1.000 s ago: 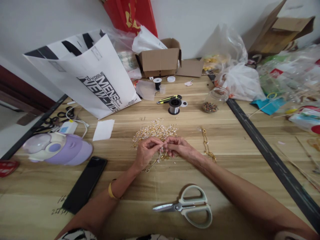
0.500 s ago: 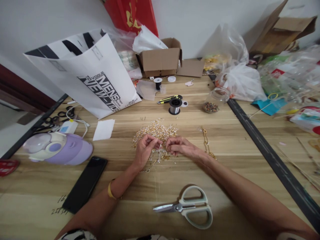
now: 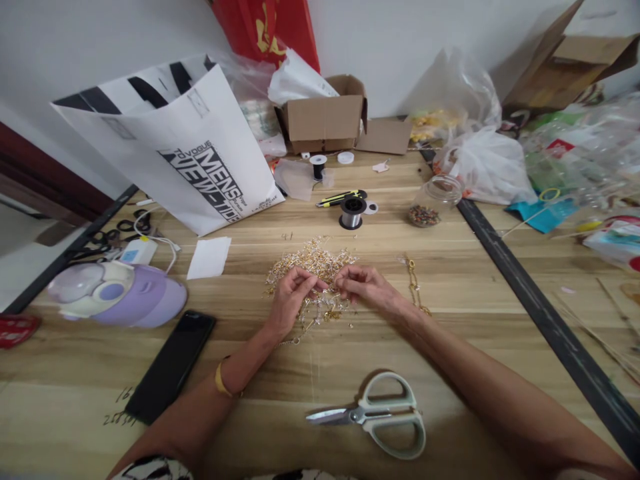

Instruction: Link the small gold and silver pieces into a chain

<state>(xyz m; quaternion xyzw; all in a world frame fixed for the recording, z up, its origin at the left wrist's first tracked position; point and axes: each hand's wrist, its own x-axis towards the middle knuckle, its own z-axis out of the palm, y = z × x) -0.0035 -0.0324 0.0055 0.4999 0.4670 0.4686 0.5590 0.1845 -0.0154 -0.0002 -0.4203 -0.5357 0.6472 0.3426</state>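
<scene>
From here, L side of the table (image 3: 260,427) has a purple/cream bottle (image 3: 135,293) nr a blk phone (image 3: 173,367), w/ white paper (image 3: 209,257) close by. Big white bag (image 3: 170,167) w/ "MENS" print stands behind, plus a red bag (image 3: 293,33) & open cardboard box (image 3: 325,119) at the back; over R, a white plastic bag (image 3: 490,160) nr a flat blue pc. (image 3: 544,215)
</scene>
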